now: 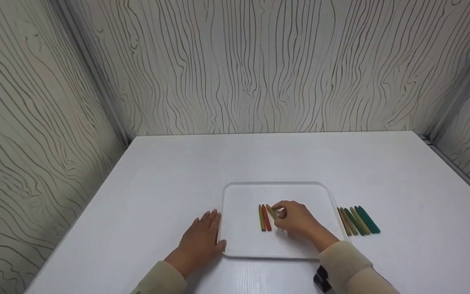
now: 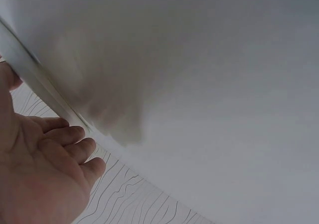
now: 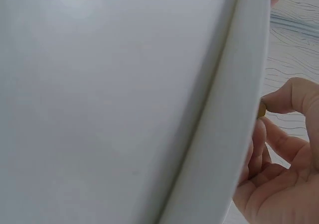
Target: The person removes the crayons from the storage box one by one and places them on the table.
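Observation:
In the head view, a white tray (image 1: pixel 276 183) lies on the table. Inside it, a yellow-olive crayon (image 1: pixel 261 220) and a red crayon (image 1: pixel 266 220) lie side by side. Just right of them my right hand (image 1: pixel 298 222) pinches a yellowish crayon (image 1: pixel 273 213) between thumb and fingers, low over the tray. The right wrist view shows only that crayon's end (image 3: pixel 261 109); the tray wall covers the rest. My left hand (image 1: pixel 200 241) rests against the tray's left edge with its fingers extended. In the left wrist view the left hand's fingertips (image 2: pixel 85 145) touch the tray's rim.
Several brown, yellowish and green crayons (image 1: pixel 359 220) lie in a row on the table, against the tray's right edge. A black device (image 1: pixel 322 279) shows beneath the right sleeve. Wood-patterned panels (image 1: pixel 243 69) stand behind and beside the white table (image 1: pixel 169 171).

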Tool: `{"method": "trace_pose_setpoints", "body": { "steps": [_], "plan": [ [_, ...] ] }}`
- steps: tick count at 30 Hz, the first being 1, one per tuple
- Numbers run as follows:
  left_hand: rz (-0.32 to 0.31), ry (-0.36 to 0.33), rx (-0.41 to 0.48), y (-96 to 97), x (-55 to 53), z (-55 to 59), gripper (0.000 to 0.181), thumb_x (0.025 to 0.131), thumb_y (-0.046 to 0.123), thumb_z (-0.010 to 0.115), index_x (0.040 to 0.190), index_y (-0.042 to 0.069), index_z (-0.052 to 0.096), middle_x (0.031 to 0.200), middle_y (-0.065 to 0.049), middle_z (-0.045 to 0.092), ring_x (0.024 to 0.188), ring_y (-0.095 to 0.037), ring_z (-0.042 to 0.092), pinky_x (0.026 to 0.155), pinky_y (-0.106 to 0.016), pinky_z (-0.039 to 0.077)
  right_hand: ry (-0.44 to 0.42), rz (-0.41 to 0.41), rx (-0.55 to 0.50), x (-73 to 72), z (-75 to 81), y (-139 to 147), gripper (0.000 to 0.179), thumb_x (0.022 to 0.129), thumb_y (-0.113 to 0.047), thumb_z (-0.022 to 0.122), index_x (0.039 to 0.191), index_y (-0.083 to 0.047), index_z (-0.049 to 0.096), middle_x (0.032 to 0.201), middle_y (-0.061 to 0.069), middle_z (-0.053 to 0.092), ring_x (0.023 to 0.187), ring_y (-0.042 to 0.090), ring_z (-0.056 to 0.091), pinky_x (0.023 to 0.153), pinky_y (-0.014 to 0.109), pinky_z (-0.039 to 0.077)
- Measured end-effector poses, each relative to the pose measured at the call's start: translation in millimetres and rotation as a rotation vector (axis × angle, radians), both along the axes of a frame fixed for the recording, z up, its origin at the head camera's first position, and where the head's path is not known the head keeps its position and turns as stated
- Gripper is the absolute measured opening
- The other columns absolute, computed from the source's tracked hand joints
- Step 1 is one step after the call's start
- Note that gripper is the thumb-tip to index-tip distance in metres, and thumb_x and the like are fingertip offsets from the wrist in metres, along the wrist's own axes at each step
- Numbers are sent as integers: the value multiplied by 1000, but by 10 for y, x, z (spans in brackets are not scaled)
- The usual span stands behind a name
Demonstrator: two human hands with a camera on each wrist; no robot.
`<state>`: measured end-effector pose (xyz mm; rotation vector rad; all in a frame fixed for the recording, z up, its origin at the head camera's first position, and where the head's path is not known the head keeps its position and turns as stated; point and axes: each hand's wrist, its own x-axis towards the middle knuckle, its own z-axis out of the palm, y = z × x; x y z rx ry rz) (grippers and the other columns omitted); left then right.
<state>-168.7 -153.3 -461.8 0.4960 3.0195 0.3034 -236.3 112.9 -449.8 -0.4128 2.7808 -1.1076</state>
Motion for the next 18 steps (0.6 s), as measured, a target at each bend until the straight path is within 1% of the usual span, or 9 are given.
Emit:
{"method": "trace_pose_setpoints", "body": {
  "steps": [4,9,18],
  "plan": [
    [-2,14,6,5,-9,-3,70,94,39,53,144,-5,33,149,-19,33,138,-35,28,110,-51,25,-6,-38,-22,-8,37,58,32,77,-2,68,109,-5,68,79,1,59,69,15,53,64,32,47],
    [2,22,16,4,-17,-14,70,93,38,54,144,-6,34,149,-19,34,137,-36,28,110,-51,25,13,-59,-37,-20,80,166,34,77,-2,67,111,-5,68,79,2,59,66,15,52,61,31,44],
    [-6,33,37,6,4,4,69,92,36,55,142,-7,35,147,-21,35,136,-38,30,109,-53,26,34,-74,-5,-63,108,408,37,78,-4,65,116,-5,66,82,2,61,69,15,52,62,31,44]
  ]
}}
